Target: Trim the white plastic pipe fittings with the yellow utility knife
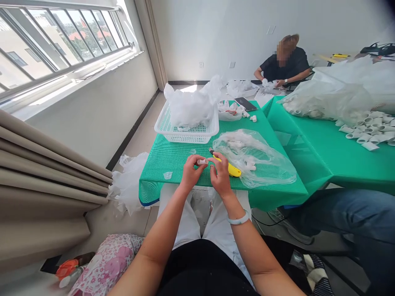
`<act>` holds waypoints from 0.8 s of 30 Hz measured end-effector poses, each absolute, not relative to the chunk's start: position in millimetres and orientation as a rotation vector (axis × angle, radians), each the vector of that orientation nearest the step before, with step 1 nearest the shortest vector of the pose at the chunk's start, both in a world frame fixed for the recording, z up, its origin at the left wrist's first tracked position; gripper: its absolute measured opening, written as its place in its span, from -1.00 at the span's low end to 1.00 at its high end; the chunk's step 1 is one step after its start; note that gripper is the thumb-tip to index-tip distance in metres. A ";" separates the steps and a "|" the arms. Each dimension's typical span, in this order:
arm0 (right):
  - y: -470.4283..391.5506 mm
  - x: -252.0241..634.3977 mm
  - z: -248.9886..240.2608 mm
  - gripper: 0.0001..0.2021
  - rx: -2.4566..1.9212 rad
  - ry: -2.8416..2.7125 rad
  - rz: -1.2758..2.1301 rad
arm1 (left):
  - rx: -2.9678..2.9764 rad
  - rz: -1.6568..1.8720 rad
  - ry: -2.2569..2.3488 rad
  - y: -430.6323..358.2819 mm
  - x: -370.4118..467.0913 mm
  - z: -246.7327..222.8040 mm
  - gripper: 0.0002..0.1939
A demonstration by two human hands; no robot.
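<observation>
A short white plastic tube [202, 162] lies pinched between the thumb and fingers of my left hand [191, 172], just above the near edge of the green-covered table. My right hand [219, 170] is close beside it, its index finger stretched to the tube's right end and its thumb apart. Under and beside my right hand lies a yellow utility knife [234, 170], its dark tip pointing up and left. To the right, a clear plastic bag [268, 164] with some white pieces in it rests on the green cloth [166, 158].
A white basket [188, 137] stuffed with plastic bags stands behind my hands. Farther back are white tube pieces and a dark tablet [245, 103]. A tube pile [370, 129] lies on the right table. Another person [286, 61] sits at the back; someone's leg [348, 213] is at right.
</observation>
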State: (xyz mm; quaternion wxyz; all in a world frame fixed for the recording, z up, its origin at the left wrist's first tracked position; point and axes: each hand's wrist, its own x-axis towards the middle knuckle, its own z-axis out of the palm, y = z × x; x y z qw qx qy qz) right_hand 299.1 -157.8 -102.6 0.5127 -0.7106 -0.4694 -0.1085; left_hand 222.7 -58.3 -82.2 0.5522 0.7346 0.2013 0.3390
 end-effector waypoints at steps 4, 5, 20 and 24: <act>-153.9 300.3 -107.1 -0.71 -1.738 -1.183 -0.204 | 1.806 0.859 0.434 -57.6 222.4 -84.9 -0.95; -152.6 301.4 -108.7 -0.71 -1.744 -1.195 -0.181 | 1.856 0.876 0.429 -57.8 222.8 -86.2 -0.96; -156.3 298.2 -102.4 -0.82 -1.693 -1.093 -0.224 | 1.947 0.866 0.425 -59.5 227.8 -97.7 -0.82; -156.2 296.9 -105.2 -0.84 -1.648 -1.064 -0.280 | 1.814 0.841 0.512 -58.3 227.5 -95.4 -0.94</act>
